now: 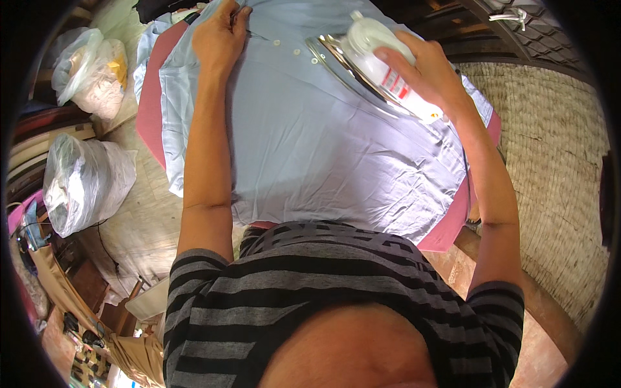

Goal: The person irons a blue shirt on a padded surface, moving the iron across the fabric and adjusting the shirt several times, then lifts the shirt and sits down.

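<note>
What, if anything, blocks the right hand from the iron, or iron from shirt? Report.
Nothing visible: the right hand grips the white clothes iron directly, and no object shows between it and the light-blue shirt.

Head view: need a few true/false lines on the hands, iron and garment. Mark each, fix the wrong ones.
1. The right hand grips a white iron. True.
2. The left hand is on the striped top. False: it is at the light blue garment.
3. Pale buttons show on the garment. True.
4. The board cover is green. False: it is pinkish red.
</note>
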Tool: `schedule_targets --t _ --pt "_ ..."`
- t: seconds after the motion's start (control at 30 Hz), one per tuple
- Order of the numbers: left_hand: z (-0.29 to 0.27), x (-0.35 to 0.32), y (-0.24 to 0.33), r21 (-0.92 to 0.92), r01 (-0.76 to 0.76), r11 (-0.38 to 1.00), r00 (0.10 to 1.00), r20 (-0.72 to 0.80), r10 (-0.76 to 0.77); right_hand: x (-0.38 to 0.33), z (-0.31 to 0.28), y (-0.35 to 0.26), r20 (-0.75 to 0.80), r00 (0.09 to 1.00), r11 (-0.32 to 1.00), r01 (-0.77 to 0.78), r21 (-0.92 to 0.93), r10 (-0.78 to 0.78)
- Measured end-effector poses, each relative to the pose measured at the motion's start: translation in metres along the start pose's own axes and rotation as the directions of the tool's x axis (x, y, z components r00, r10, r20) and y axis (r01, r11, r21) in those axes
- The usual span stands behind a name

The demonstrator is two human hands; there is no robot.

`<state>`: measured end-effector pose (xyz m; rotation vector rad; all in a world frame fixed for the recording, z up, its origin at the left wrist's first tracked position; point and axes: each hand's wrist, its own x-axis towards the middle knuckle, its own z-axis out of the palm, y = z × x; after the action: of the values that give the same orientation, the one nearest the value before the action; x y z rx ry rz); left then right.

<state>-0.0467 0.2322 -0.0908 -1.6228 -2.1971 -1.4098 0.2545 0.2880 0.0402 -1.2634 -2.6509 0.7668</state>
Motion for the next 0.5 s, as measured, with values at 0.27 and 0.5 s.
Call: schedule_targets --t 0.27,0.5 --pt "0.002 -0.006 -0.036 0.102 0.031 0.994 1.0 -0.002 -0.031 -0.029 0.003 0.002 0.055 0.998 0.998 -0.036 -0.049 0.038" --pt "0.017 0.013 -0.022 0.123 -0.07 0.99 0.997 0.02 0.068 0.019 0.003 -0.008 -0.098 0.993 0.96 0.083 0.266 -0.059"
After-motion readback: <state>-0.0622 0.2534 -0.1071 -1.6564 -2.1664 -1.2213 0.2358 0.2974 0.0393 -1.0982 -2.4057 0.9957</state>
